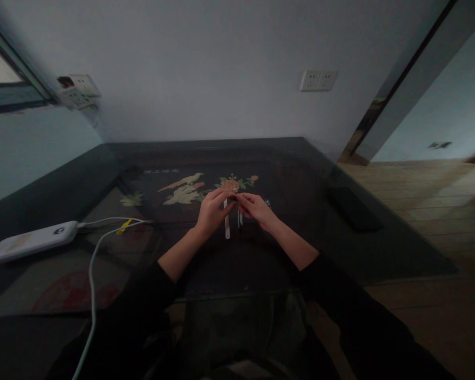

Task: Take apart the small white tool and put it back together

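Observation:
Above the dark table, my left hand and my right hand meet at the fingertips. Both are closed in a pinch around something small and dark that I cannot make out. A narrow pale strip with a hole at its near end lies below the left fingers; its far part is hidden by the hand. Beside it, under the right fingers, is a second thin, shiny piece, partly covered. A small silvery item shows just past the right hand.
A white power bank with a white cable lies at the left; a yellow tag is on the cable. To the right rests a dark flat rectangular object. The tabletop carries a bird-and-flower picture. A wall stands behind.

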`<state>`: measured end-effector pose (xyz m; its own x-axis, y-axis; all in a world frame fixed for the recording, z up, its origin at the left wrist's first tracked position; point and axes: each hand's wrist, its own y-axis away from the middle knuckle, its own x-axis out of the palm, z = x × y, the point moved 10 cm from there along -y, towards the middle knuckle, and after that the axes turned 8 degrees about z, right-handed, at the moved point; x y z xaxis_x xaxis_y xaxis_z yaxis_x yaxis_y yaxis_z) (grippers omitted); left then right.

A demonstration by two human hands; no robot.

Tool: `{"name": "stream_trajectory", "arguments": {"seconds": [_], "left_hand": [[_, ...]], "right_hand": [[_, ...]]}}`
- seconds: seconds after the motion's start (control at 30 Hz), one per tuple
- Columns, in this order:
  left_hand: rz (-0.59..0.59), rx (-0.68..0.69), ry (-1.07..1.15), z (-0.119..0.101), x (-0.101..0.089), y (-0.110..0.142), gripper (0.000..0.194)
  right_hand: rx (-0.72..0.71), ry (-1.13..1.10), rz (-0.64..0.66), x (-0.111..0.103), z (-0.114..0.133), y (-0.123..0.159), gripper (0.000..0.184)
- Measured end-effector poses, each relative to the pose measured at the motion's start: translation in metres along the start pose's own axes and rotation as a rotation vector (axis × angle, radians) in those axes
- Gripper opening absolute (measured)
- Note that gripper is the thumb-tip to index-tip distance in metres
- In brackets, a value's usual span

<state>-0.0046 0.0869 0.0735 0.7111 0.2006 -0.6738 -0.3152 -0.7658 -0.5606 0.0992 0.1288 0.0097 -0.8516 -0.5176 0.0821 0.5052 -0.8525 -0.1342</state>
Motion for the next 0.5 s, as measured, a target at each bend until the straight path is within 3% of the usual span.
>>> {"name": "stream_trajectory", "arguments": {"seconds": [0.27,0.5], "left_hand": [[-0.110,-0.176,0.191,0.015,-0.010,0.001,0.012],[-0.135,-0.167,0.261,0.021,-0.012,-0.001,0.012]], "right_hand": [[0.001,-0.048,-0.075,-0.012,0.007,0.002,0.034],[0.005,-0.093,-0.100,-0.017,0.010,0.003,0.032]]}}
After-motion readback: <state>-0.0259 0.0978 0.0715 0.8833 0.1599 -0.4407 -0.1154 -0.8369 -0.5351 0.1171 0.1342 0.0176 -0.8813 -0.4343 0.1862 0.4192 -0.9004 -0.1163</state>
